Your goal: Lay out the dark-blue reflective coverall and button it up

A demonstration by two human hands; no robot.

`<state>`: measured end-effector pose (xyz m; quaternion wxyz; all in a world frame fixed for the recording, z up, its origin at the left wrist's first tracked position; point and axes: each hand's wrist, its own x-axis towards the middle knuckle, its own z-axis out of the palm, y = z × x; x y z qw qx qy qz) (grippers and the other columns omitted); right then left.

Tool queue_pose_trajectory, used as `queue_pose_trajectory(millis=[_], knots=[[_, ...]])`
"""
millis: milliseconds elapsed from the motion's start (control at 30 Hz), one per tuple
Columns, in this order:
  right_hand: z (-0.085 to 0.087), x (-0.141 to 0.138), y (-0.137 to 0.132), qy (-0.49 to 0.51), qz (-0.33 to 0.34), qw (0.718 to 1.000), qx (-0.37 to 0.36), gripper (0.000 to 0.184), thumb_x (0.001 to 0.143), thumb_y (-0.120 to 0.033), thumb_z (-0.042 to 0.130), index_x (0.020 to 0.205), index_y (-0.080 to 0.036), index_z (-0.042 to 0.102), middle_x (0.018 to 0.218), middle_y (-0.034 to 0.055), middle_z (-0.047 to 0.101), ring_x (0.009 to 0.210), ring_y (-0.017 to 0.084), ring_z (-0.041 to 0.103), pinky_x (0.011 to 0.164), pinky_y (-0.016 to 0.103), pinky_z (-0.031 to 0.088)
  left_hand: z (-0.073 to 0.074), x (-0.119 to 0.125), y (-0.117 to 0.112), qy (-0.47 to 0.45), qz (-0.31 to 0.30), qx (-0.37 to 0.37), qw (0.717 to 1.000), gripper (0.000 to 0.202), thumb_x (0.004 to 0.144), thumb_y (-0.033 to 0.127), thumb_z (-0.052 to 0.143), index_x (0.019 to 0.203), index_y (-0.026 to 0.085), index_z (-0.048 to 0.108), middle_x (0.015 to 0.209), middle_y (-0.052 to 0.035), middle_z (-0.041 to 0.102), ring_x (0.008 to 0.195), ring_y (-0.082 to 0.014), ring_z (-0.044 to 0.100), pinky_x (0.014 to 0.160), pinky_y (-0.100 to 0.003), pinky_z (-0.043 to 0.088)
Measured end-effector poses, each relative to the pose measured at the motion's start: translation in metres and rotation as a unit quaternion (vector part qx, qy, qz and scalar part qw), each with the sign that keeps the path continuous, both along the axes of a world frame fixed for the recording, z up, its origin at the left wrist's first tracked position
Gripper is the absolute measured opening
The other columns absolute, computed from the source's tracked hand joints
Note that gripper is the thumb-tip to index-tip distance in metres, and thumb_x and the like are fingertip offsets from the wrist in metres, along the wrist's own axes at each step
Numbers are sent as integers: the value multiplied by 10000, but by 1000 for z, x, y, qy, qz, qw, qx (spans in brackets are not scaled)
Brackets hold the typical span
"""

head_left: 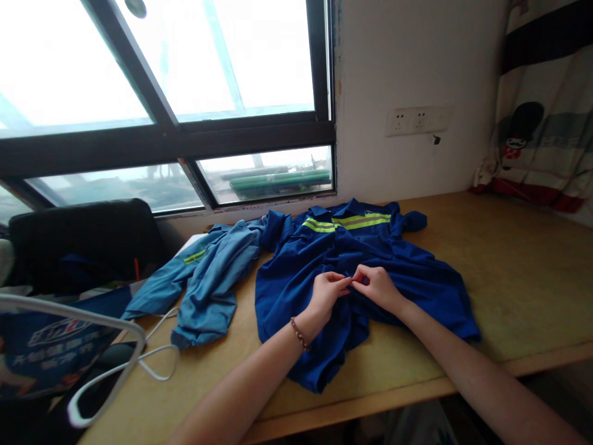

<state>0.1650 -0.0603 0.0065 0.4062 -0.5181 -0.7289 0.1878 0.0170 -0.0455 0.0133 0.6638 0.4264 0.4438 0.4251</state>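
A dark blue work jacket with a collar and a yellow-green and grey reflective band lies spread on the table, its collar toward the wall. My left hand and my right hand meet over the middle of its front. Both pinch the cloth there with thumb and forefinger, their fingertips almost touching. Whatever small part sits between the fingertips is too small to make out. On my left wrist is a beaded bracelet. The lower part of the jacket hangs in loose folds toward the table's front edge.
A lighter blue garment lies crumpled on the table, left of the jacket. Farther left are a white cable, a curved white bar, a printed bag and a black object. Windows, wall sockets and a curtain stand behind.
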Motion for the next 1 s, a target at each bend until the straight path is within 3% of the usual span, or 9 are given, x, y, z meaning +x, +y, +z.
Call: queue_pose_trajectory(millis=[200, 500, 633, 800, 1000], knots=[[0, -2, -2, 22, -3, 1000, 5, 94, 713, -292, 581, 709, -198, 576, 629, 8, 605, 579, 139, 545, 543, 246, 387, -9, -1, 7, -81, 18, -90, 993, 109, 615, 72, 649, 677, 92, 562, 652, -52, 597, 617, -139, 601, 668, -287, 514], [-6, -4, 2, 98, 3, 995, -34, 190, 687, -359, 608, 761, -194, 546, 655, 8, 597, 576, 140, 541, 540, 255, 410, -9, -1, 8, -102, 48, -117, 987, 179, 621, -3, 601, 670, 122, 482, 589, -19, 559, 560, -112, 584, 645, -263, 501], [-8, -4, 5, 172, 20, 979, -104, 247, 717, -434, 555, 694, -192, 509, 562, -16, 552, 503, 121, 509, 493, 243, 397, -7, 0, 6, -77, 40, -98, 991, 251, 590, 4, 632, 687, 144, 448, 571, 21, 519, 525, -76, 553, 584, -204, 473], [-10, -2, 9, 205, 60, 958, -193, 305, 758, -454, 468, 608, -189, 461, 441, -55, 438, 369, 73, 374, 376, 207, 277, -8, 0, 5, -67, 15, -42, 997, 293, 547, 49, 666, 697, 154, 437, 590, 50, 487, 510, -46, 512, 536, -160, 422], [-11, 1, 11, 329, 117, 889, -295, 266, 715, -382, 486, 562, -180, 410, 385, -81, 321, 331, 43, 232, 352, 198, 134, -3, 1, 0, -64, -22, 50, 996, 331, 504, 54, 662, 683, 165, 406, 610, 60, 498, 528, -48, 494, 529, -155, 391]])
